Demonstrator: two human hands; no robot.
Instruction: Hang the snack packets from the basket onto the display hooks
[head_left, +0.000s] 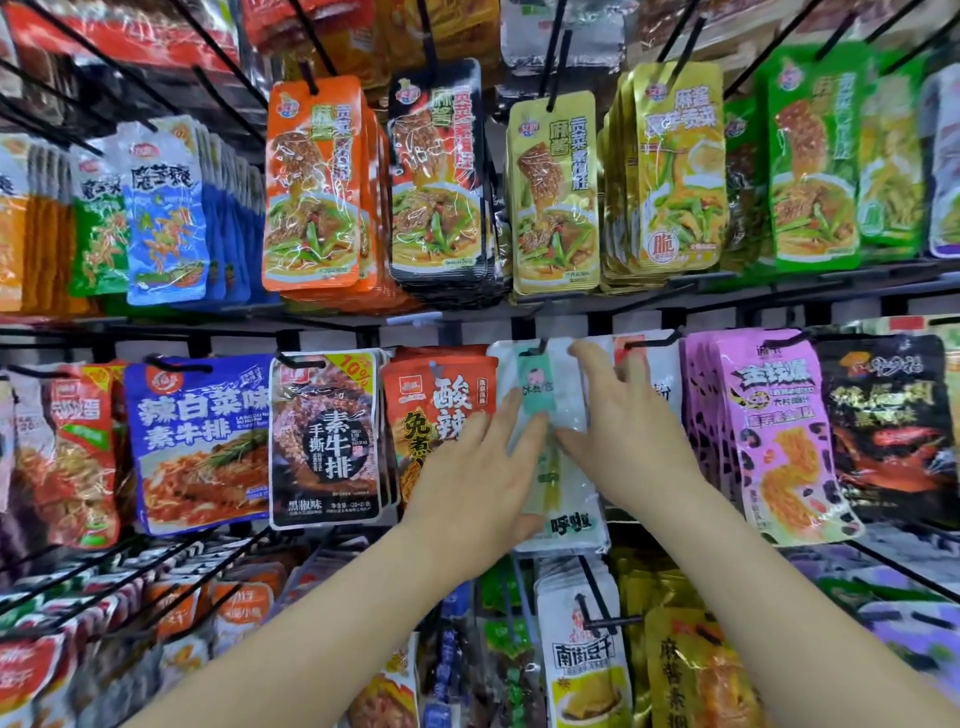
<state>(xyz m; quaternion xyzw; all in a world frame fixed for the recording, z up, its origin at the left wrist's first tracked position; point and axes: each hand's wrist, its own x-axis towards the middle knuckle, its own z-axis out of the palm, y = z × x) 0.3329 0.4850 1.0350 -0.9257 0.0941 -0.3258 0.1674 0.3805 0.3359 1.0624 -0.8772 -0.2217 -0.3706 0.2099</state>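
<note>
The background is a display rack (649, 299) of black wire hooks, every row hung with snack packets. I observe both hands raised to the middle row. The item under handling is a white packet (571, 519) with a teal label. It sits upright with its top edge at a hook (539, 346), between an orange packet (441, 400) on its left and a pink packet (769, 431) further right.

The left hand (467, 483) lies flat, fingers straight, its fingertips across the white packet's left edge and part of the orange one. The right hand (628, 436) is spread wide, fingers extended up the packet's right side, thumb laid on its face. Neither hand is curled about anything. Whether the hook passes through the packet's hole, I cannot tell.
</note>
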